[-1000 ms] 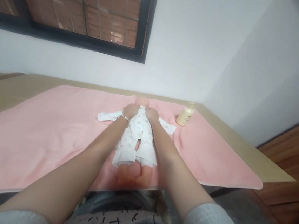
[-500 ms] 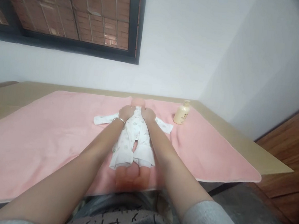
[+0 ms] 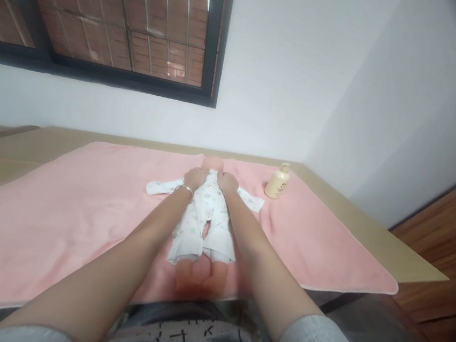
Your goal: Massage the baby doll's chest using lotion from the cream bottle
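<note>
Where the doll [image 3: 201,275] lies on the pink towel [image 3: 66,214] over the desk [image 3: 20,145], it wears a white printed garment [image 3: 203,217], sleeves spread sideways; the left hand [image 3: 196,177] and right hand [image 3: 227,182] rest side by side at its neckline, fingers curled, though whether they pinch cloth is too small to tell; its head beyond them is mostly hidden; its bare legs blur; a cream bottle [image 3: 277,182] stands right of the right hand.

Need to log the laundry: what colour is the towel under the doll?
The towel is plain pink, shown best in the head view.
</note>
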Demonstrator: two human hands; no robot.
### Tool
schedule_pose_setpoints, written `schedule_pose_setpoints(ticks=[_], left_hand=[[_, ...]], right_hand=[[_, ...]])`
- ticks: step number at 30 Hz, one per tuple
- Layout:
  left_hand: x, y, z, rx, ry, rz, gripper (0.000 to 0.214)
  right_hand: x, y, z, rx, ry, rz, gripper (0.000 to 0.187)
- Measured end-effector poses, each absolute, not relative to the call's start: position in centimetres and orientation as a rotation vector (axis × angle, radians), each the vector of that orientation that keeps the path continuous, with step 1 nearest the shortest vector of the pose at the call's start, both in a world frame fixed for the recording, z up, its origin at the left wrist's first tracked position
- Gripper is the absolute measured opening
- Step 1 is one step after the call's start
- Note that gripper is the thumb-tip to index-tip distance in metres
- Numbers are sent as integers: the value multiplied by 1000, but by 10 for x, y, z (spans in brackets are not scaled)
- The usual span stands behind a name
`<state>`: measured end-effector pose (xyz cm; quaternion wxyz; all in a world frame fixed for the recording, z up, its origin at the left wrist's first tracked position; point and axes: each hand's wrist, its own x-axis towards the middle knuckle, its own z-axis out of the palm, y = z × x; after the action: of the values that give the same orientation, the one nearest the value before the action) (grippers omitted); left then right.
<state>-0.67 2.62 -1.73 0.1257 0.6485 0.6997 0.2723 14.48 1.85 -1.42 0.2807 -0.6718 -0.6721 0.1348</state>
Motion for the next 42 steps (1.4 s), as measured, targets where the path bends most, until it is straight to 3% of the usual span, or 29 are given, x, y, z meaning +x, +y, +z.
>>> schedule_pose_setpoints(ticks=[42], left_hand=[[-5,23,-12,1865,2020,775,51]], right_hand=[[146,25,-16,-1822,-1793,394,50]])
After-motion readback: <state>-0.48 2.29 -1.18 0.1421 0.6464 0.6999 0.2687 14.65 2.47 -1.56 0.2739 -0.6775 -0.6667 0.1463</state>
